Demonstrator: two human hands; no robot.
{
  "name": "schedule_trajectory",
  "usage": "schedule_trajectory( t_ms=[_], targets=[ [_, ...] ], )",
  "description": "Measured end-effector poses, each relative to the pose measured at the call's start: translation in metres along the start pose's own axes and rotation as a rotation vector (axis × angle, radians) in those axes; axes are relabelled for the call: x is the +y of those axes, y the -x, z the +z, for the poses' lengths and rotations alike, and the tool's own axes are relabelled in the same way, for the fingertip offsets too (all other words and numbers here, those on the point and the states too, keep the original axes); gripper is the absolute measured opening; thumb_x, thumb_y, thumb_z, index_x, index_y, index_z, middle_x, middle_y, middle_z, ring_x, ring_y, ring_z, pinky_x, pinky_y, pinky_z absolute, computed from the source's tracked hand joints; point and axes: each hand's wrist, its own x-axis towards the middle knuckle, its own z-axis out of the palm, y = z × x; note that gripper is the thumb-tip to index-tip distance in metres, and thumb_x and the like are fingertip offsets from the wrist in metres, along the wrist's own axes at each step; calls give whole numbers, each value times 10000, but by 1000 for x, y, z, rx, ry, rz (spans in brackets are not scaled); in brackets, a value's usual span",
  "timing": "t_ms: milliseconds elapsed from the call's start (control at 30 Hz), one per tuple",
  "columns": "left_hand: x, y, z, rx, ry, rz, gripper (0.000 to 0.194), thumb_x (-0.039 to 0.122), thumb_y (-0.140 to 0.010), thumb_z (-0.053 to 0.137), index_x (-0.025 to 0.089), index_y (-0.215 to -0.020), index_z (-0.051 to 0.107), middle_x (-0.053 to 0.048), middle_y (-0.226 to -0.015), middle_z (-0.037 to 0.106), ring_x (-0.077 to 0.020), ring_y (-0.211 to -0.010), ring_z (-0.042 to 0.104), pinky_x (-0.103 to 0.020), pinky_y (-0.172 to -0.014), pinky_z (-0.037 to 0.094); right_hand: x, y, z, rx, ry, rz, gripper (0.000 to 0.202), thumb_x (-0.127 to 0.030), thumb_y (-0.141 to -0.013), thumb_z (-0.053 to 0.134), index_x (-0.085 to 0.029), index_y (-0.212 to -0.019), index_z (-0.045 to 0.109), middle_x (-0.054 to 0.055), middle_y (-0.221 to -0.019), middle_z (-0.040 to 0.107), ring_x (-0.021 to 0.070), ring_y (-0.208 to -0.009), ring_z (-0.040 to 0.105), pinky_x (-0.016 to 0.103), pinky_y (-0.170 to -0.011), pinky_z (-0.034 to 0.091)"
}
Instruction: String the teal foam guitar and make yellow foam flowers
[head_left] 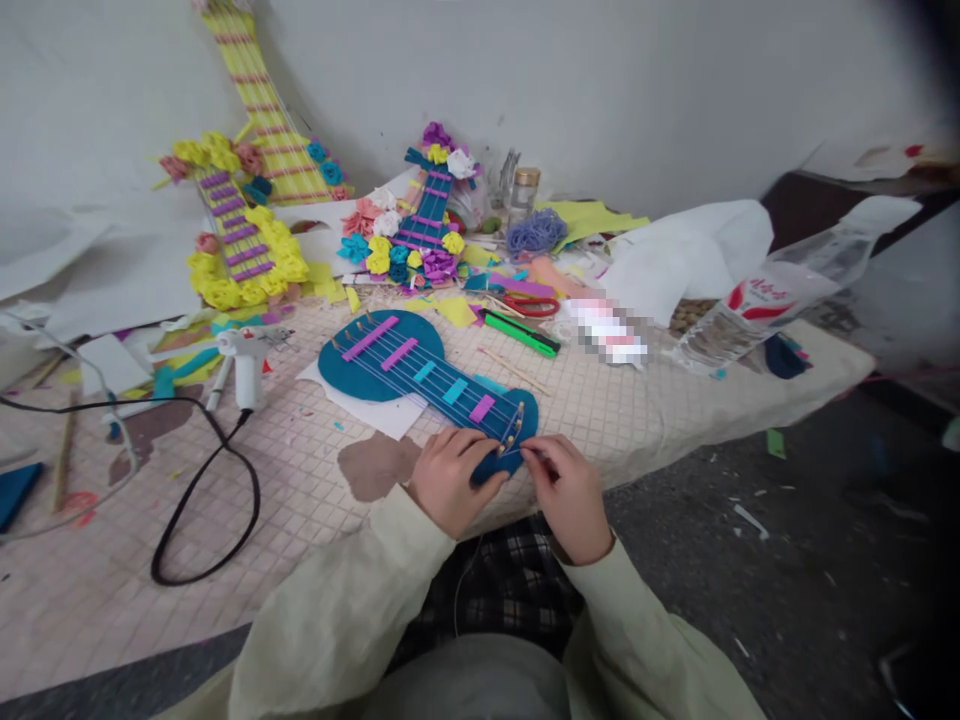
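Note:
A dark blue paper guitar (pixel 380 372) with purple and light blue strips and thin strings lies across the table near its front edge. My left hand (pixel 452 478) rests on the narrow end of it, thumb and fingers pinching that end beside the small wooden pegs (pixel 511 440). Close by on the right, my right hand (pixel 570 492) has thumb and index finger pressed together on a thin string at the pegs. White paper (pixel 399 416) shows under the guitar's round body.
A white glue gun (pixel 246 366) with a looped black cable (pixel 255 500) stands left. Behind the guitar are a green cutter (pixel 521 333), red scissors (pixel 531 305), purple string (pixel 536 232) and flowered paper guitars (pixel 429 215). A plastic bottle (pixel 757 305) lies tilted right.

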Motion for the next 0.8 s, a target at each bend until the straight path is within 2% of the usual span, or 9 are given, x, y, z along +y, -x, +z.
schedule_trajectory(
  t_ms=[233, 367, 533, 600, 700, 800],
  targets=[
    [0, -2, 6, 8, 40, -81, 252, 362, -713, 609, 186, -892, 633, -41, -887, 645, -224, -858, 551, -373, -774, 433, 2, -9, -1, 37, 51, -4, 75, -210, -811, 522, -176, -780, 582, 27, -744, 576, 120, -590, 524, 256, -573, 451],
    [5, -1, 9, 43, 15, -134, 334, 456, -674, 623, 180, -863, 625, -44, -872, 639, -235, -849, 548, -389, -785, 430, 4, -12, 0, 48, 66, -12, 75, -185, -812, 511, -179, -788, 582, 31, -750, 577, 134, -641, 540, 260, -599, 454],
    [8, 1, 12, 80, -49, -160, 372, 401, -655, 645, 203, -965, 595, -54, -938, 610, -250, -883, 539, -397, -794, 439, 4, -12, -1, 18, 82, 9, 93, -174, -822, 490, -177, -809, 583, 36, -763, 572, 145, -666, 553, 274, -611, 461],
    [8, 1, 11, 91, -67, -139, 408, 389, -657, 639, 196, -1010, 574, -72, -994, 592, -252, -899, 545, -387, -792, 454, 5, -12, -2, 21, 79, 1, 95, -193, -823, 493, -182, -813, 587, 42, -791, 564, 146, -664, 553, 282, -612, 468],
    [6, 3, 5, 86, -108, -88, 426, 363, -682, 611, 204, -1070, 537, -78, -1073, 568, -249, -930, 554, -355, -752, 488, 4, -13, -3, 48, 71, -28, 111, -214, -820, 497, -189, -812, 605, 78, -946, 541, 160, -741, 569, 304, -645, 485],
    [1, 9, -8, 56, -139, -61, 461, 351, -693, 591, 209, -1122, 501, -78, -1132, 548, -243, -947, 563, -341, -718, 512, -2, -13, -2, 6, 54, -53, 113, -204, -816, 502, -197, -787, 611, 76, -992, 560, 175, -797, 581, 318, -681, 489]
  ],
)
